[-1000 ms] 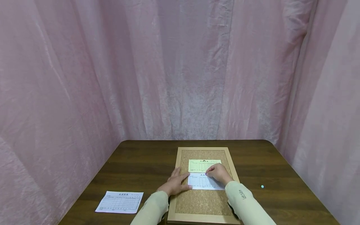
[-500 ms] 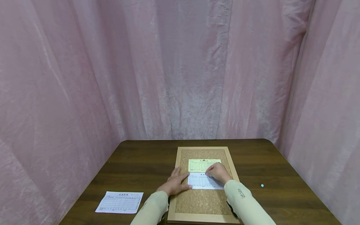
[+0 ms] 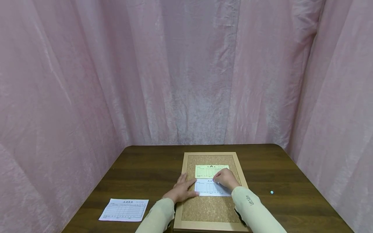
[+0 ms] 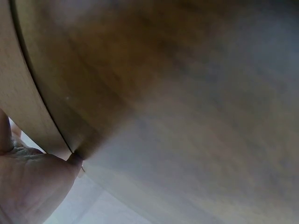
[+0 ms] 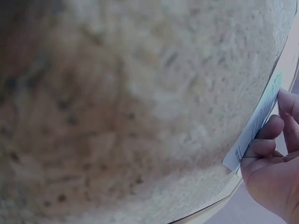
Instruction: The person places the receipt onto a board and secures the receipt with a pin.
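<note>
A white printed form (image 3: 205, 189) lies on the cork board (image 3: 209, 210), just below a yellow printed form (image 3: 204, 171). My right hand (image 3: 226, 179) pinches a small blue pushpin (image 3: 213, 180), mostly hidden by the fingers, at the white form's top edge. In the right wrist view, the fingers (image 5: 264, 147) curl over that white form (image 5: 252, 126). My left hand (image 3: 181, 190) lies with fingers spread across the board's left frame, thumb and index fingertip at the white form's left edge. Only part of this hand (image 4: 37, 182) shows in the left wrist view, beside the wooden frame (image 4: 28, 93).
A second white form (image 3: 123, 209) lies on the dark wooden table (image 3: 145, 171) to the left. A small pale blue round thing (image 3: 272, 192) sits right of the board. Pink curtains (image 3: 186, 81) hang behind the table and on both sides.
</note>
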The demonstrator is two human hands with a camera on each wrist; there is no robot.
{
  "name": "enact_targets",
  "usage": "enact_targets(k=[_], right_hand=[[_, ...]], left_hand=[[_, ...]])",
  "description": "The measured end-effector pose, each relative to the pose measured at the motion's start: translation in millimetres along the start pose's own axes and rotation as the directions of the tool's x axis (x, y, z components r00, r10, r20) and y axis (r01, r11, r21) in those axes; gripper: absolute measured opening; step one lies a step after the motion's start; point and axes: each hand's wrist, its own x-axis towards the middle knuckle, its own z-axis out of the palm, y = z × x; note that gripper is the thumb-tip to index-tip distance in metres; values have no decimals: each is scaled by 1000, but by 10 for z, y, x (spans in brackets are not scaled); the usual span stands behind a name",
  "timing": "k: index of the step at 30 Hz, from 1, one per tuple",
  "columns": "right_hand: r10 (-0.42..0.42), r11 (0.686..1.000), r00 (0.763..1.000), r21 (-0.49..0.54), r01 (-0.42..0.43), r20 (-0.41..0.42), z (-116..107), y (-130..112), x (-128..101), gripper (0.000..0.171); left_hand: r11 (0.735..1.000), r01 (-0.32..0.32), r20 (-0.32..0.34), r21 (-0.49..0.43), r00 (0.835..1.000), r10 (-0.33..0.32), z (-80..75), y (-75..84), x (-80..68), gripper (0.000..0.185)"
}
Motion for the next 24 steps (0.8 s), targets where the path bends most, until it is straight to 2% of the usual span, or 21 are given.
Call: enact_targets(k=[19, 24], right_hand=[[-20, 999, 998, -39, 17, -57, 13, -27, -51, 6], [4, 1000, 999, -29, -6, -54, 6, -39, -66, 7]], left_hand=[[1000, -6, -3, -4, 1000, 6, -14, 35, -41, 69], [1000, -9, 1, 3, 1000, 9, -25, 44, -37, 70]])
